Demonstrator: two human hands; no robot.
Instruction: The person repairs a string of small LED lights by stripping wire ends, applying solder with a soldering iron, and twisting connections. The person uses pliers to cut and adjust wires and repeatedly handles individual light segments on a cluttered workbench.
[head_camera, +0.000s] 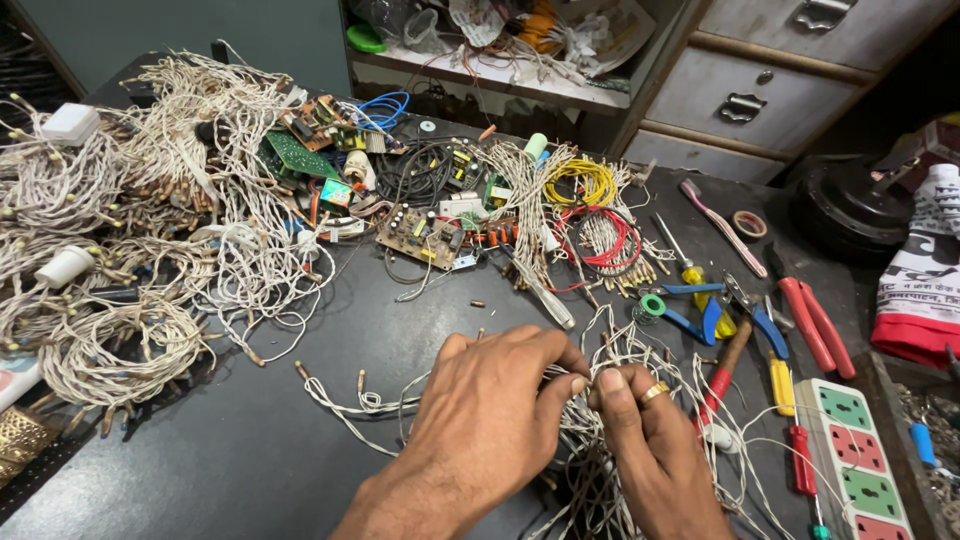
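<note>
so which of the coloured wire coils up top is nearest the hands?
The red coil, lying just right of centre. The yellow coil sits behind it, and the blue loop is far back left, both farther from the hands.

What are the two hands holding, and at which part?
Both the left hand and the right hand pinch the same white light-string wire between fingertips where they meet, above the loose tangle on the dark table.
</note>
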